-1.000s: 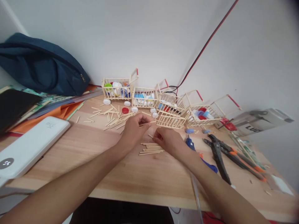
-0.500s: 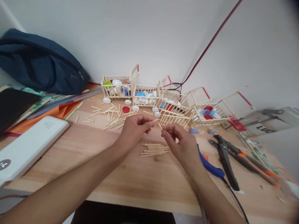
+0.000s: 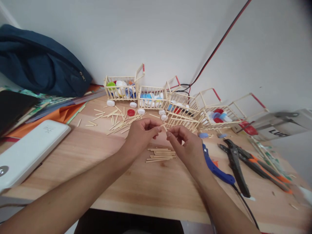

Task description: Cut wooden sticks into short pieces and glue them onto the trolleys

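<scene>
The left hand point(image 3: 144, 134) and right hand point(image 3: 185, 140) each pinch 1 thin stick point(image 3: 165, 128) above the surface point(image 3: 136, 191), ends close together (whether touching, I cannot tell), just beyond a small stick pile point(image 3: 159, 156).

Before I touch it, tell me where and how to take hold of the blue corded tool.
Probably best by the curved handle, from above and the right: the blue corded tool lies with its handle angled toward the front right, while the right forearm crowds its left.
</scene>
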A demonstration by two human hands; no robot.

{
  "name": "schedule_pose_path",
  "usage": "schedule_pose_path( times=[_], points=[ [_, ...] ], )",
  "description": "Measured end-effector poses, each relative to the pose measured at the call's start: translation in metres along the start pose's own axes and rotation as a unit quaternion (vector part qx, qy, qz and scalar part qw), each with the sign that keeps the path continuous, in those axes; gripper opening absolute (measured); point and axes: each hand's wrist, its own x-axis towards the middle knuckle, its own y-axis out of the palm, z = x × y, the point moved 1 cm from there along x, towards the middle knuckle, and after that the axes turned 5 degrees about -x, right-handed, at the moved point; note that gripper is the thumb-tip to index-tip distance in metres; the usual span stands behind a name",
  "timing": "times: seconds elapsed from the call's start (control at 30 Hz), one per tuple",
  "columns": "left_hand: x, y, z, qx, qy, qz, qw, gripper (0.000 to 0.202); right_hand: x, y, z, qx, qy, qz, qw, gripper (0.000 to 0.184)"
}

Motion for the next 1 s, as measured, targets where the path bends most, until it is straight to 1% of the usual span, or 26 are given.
schedule_pose_path(
  times=[0.37, 0.8, 1.0],
  points=[
    [-0.0002, 0.0008, 0.001, -0.003, -0.002, 0.003, 1.0, 0.008, 0.0001, 0.0042, -0.0043, 0.026, 0.013, 0.015, 0.999, 0.012],
    [0.0005, -0.0002, 0.0035, 0.011, 0.014, -0.006, 1.0, 0.005, 0.0002, 0.0044, -0.0039, 0.017, -0.002, 0.016, 1.0, 0.011],
    [0.001, -0.0001, 0.0036, 0.005, 0.015, -0.009, 1.0, 0.005, -0.0002, 0.004, -0.0047, 0.021, 0.005, 0.018, 1.0, 0.011]
  ],
)
